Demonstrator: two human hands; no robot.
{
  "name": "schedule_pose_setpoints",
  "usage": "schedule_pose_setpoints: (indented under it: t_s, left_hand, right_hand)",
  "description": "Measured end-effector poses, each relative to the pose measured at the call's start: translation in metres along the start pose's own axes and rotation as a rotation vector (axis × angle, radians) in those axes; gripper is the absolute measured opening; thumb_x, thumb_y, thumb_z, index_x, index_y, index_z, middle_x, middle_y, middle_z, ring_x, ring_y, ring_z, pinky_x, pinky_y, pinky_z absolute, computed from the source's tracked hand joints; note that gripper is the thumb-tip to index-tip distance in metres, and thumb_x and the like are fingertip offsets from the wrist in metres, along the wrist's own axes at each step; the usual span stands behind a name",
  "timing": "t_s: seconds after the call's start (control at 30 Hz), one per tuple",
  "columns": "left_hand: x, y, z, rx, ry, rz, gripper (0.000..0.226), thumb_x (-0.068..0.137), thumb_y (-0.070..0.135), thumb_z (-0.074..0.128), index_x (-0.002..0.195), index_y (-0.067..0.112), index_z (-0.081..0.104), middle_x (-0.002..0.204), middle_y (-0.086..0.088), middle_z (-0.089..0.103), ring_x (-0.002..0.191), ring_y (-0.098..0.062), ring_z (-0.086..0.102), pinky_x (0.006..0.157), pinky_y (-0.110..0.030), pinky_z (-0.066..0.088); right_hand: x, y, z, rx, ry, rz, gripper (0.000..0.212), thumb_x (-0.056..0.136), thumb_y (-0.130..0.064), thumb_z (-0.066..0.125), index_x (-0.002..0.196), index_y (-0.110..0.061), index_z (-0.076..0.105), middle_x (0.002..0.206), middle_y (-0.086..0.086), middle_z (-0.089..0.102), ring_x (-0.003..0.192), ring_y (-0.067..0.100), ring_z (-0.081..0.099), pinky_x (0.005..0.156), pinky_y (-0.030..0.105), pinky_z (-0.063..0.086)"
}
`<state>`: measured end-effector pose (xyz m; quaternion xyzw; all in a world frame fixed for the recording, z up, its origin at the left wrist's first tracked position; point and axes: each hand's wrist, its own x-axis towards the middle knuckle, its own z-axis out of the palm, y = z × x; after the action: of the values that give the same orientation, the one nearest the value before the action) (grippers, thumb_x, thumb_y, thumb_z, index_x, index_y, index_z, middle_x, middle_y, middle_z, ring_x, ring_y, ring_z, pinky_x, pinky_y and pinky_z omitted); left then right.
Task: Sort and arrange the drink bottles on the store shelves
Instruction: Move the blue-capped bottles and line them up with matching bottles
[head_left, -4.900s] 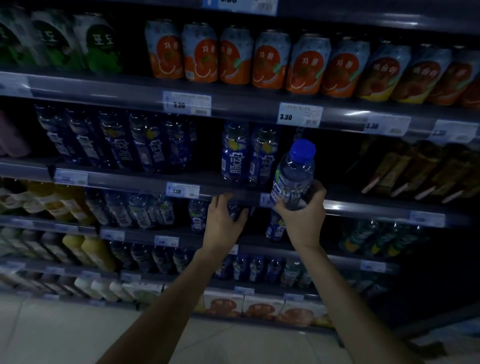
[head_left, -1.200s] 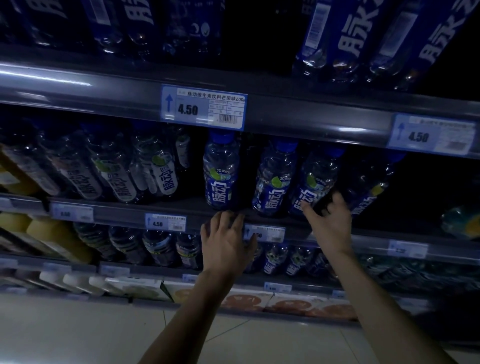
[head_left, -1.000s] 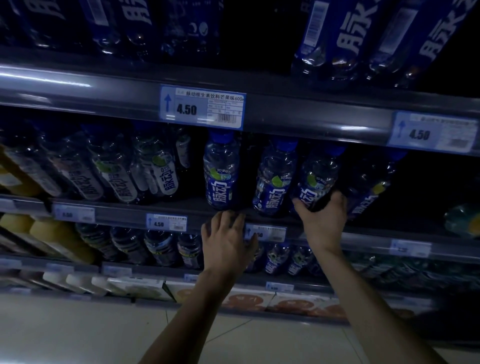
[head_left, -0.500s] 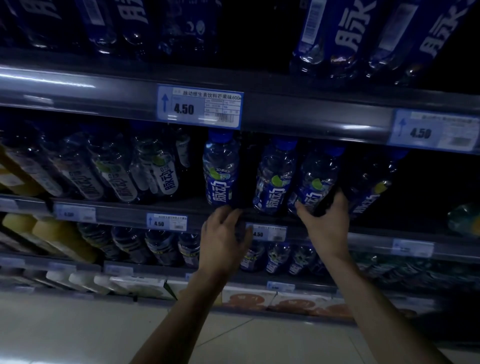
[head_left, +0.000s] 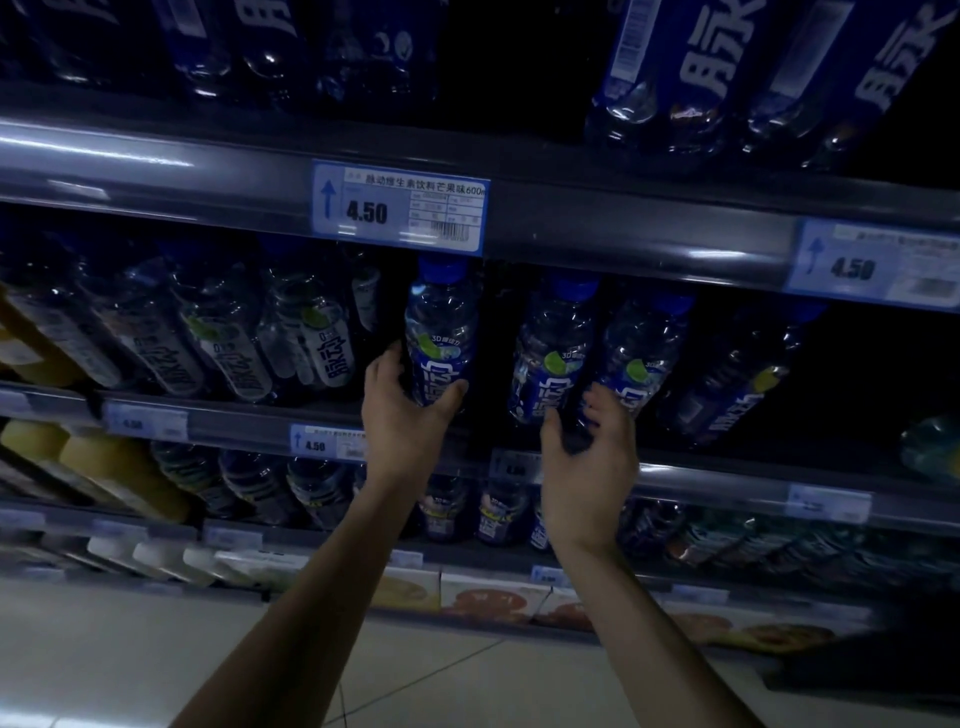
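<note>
The landmark is the 4.50 price tag (head_left: 399, 208) clipped to the grey shelf rail (head_left: 156, 166). Directly below it, on the middle shelf, stands a blue-capped drink bottle (head_left: 440, 322), upright, with a blue label and a green dot. The left hand (head_left: 402, 415) is wrapped round its lower part: the thumb presses the label on the right and the fingers (head_left: 387, 364) curl round the left side, closed on the bottle.

Below and right of the tag stands a second blue-capped bottle (head_left: 553, 343), and touching it on the right a third bottle (head_left: 644, 348), leaning a little to the right. The right hand (head_left: 587, 467) reaches up at the base of these two, fingers half open and curved; in the dim light it seems to touch the foot of the third bottle, but I cannot tell whether it grips it. Further right a fourth bottle (head_left: 737, 374) leans in deep shadow.

Below and left of the tag, a row of clear bottles with pale labels (head_left: 311, 338) tilts leftward. Above the tag stand larger blue-labelled bottles (head_left: 691, 67). Far below it, on the lowest shelf, lie flat cartons (head_left: 488, 597), above the pale tiled floor (head_left: 130, 654).
</note>
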<state>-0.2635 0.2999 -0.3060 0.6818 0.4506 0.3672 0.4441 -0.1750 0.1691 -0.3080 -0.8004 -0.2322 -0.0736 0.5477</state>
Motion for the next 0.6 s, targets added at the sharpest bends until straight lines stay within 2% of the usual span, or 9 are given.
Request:
schedule_pose_setpoints:
  t_s: [0.07,0.13,0.17,0.23,0.3,0.43,0.6]
  left_hand:
    - [0.002,-0.003,0.003,-0.049,-0.01,-0.01,0.073,0.076,0.034,0.077,0.138,0.021,0.04,0.131,0.005,0.051,0.116,-0.006,0.048,0.091,-0.027,0.047]
    - [0.003,-0.005,0.004,-0.09,-0.009,-0.023,0.07,0.075,0.033,0.078,0.135,0.023,0.043,0.122,0.011,0.057,0.111,0.0,0.05,0.081,-0.018,0.048]
    - [0.003,-0.006,0.005,-0.098,-0.006,-0.019,0.066,0.075,0.033,0.078,0.132,0.024,0.045,0.115,0.017,0.058,0.106,0.006,0.051,0.075,-0.01,0.045]
    - [0.004,-0.007,0.004,-0.102,0.0,0.013,0.057,0.075,0.031,0.079,0.123,0.027,0.049,0.102,0.028,0.056,0.097,0.021,0.049,0.063,0.0,0.042]
    - [0.004,-0.009,0.004,-0.095,0.007,0.033,0.054,0.075,0.03,0.079,0.121,0.029,0.051,0.097,0.031,0.054,0.093,0.028,0.046,0.062,0.004,0.039]
    - [0.002,-0.01,0.006,-0.075,0.008,0.058,0.059,0.074,0.033,0.079,0.124,0.027,0.05,0.098,0.03,0.053,0.094,0.029,0.045,0.063,0.005,0.038]
    - [-0.007,-0.007,0.016,-0.068,-0.016,0.055,0.058,0.074,0.038,0.077,0.124,0.03,0.048,0.102,0.027,0.055,0.099,0.022,0.047,0.07,-0.006,0.045]
  right_hand:
    - [0.0,-0.004,0.011,-0.012,-0.006,0.06,0.055,0.089,-0.027,0.066,0.136,-0.008,0.046,0.129,0.009,0.057,0.116,0.022,0.054,0.097,0.035,0.046]
    - [0.001,-0.005,0.02,-0.025,-0.015,0.098,0.062,0.088,-0.028,0.066,0.14,-0.005,0.041,0.133,0.014,0.054,0.121,0.027,0.053,0.099,0.041,0.047]
    - [0.002,-0.006,0.024,-0.028,-0.02,0.11,0.065,0.088,-0.029,0.067,0.141,-0.004,0.039,0.136,0.015,0.053,0.123,0.028,0.052,0.102,0.04,0.045]
    - [0.004,-0.005,0.03,-0.026,-0.02,0.14,0.071,0.087,-0.031,0.068,0.143,-0.003,0.036,0.14,0.016,0.049,0.127,0.027,0.048,0.105,0.03,0.038]
    - [0.005,-0.004,0.034,-0.003,-0.011,0.181,0.073,0.085,-0.032,0.07,0.143,-0.005,0.035,0.141,0.015,0.048,0.128,0.025,0.047,0.1,0.025,0.037]
    - [0.007,-0.003,0.036,0.018,0.029,0.209,0.071,0.083,-0.031,0.072,0.14,-0.007,0.038,0.136,0.012,0.052,0.124,0.022,0.049,0.095,0.023,0.038]
    - [0.011,-0.001,0.032,-0.007,0.053,0.166,0.069,0.079,-0.027,0.077,0.135,-0.002,0.045,0.127,0.013,0.058,0.116,0.025,0.055,0.093,0.028,0.043]
